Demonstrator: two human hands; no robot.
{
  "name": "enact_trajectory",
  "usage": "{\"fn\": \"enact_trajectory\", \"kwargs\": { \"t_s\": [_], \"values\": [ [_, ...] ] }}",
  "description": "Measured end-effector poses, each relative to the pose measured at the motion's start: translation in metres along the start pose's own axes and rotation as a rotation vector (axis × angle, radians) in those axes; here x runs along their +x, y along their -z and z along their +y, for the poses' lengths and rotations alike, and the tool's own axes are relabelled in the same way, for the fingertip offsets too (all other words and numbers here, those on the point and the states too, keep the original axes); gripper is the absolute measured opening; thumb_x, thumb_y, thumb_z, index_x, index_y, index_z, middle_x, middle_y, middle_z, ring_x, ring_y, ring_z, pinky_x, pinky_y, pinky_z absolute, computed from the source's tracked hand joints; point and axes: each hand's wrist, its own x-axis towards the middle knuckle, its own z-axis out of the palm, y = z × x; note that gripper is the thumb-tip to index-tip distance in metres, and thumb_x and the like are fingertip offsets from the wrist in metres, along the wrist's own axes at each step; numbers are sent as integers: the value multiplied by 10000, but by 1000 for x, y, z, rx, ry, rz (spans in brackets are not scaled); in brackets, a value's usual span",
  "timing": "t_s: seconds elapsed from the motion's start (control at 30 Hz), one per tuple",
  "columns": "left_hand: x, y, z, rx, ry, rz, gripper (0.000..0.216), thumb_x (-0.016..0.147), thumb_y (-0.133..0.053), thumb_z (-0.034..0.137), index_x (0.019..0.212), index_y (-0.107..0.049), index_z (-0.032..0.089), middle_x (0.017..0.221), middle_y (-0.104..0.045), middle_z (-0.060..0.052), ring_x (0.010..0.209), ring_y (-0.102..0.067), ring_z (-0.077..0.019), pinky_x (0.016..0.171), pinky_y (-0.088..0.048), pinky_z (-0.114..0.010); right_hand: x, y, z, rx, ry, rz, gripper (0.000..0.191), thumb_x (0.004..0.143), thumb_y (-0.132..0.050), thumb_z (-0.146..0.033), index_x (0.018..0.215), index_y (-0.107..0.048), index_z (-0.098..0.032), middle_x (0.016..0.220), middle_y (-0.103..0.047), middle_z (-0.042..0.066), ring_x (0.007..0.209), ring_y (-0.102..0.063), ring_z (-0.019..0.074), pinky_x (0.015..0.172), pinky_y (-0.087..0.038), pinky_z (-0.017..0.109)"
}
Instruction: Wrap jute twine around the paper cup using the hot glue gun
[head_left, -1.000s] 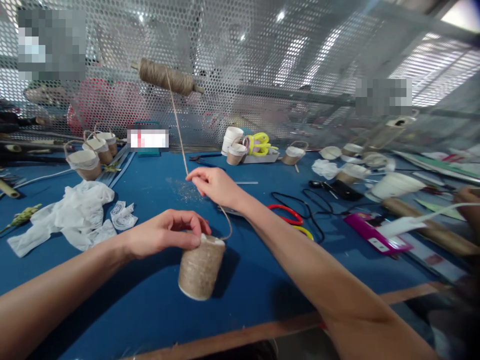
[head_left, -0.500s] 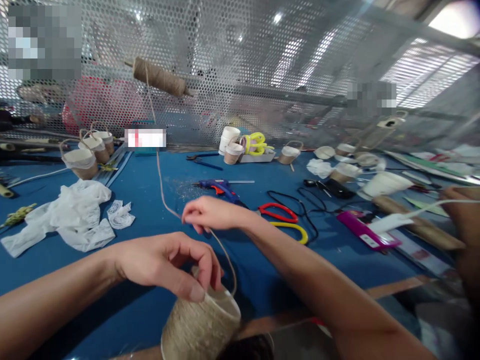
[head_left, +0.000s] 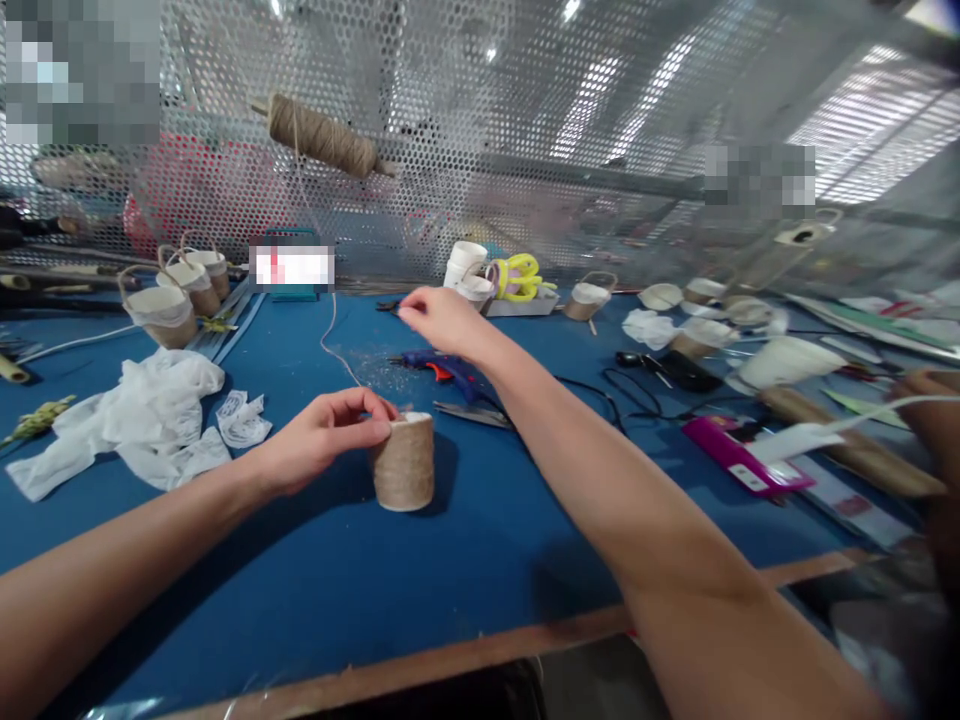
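A small cup wrapped in jute twine (head_left: 403,464) stands upright on the blue table (head_left: 300,590). My left hand (head_left: 330,432) pinches its top rim, fingers closed on it. A slack strand of twine (head_left: 330,335) runs from the cup across the table and up to a twine spool (head_left: 322,136) hung on the mesh wall. My right hand (head_left: 442,318) is stretched out far over the table with its fingers curled together, fingertips at dark pliers (head_left: 390,305). I cannot make out what they hold. A blue glue gun (head_left: 439,365) lies just below that hand.
Crumpled white cloth (head_left: 142,415) lies at the left, finished little baskets (head_left: 161,315) behind it. Cups and yellow scissors (head_left: 517,277) stand at the back, black cable (head_left: 637,385), a magenta box (head_left: 742,458) and rolls at the right. Another person's hand (head_left: 926,395) is at the right edge.
The cup is back standing on the table farther from me, still in my left hand. My right hand has let go of the twine and reached toward the back; the strand now lies slack.
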Motion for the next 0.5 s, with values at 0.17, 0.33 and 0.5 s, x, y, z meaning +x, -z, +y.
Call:
{"fn": "enact_trajectory", "kwargs": {
  "t_s": [0.17, 0.33, 0.5],
  "values": [
    [2, 5, -5, 284, -222, 112, 111, 768, -590, 245, 706, -537, 170, 954, -591, -71, 1076, -471, -221, 975, -294, -401, -30, 16, 46, -280, -223, -57, 217, 818, -526, -244, 681, -621, -105, 764, -638, 133, 816, -591, 251, 736, -420, 370],
    [1, 5, -6, 435, -275, 140, 98, 765, -574, 233, 710, -514, 178, 1002, -579, -96, 1133, -434, -251, 1007, -258, -443, -40, -4, 67, -276, -363, -237, 251, 862, -536, -312, 1048, -576, -148, 1056, -596, 70, 893, -590, 180, 767, -490, 376],
    [1, 5, -5, 440, -259, 140, 108, 769, -571, 243, 712, -508, 176, 1023, -575, -105, 1109, -450, -251, 984, -287, -448, -40, -14, 66, -45, -403, -145, 237, 852, -551, -264, 1049, -569, -134, 994, -618, 71, 828, -607, 170, 711, -509, 341]
  ]
}}
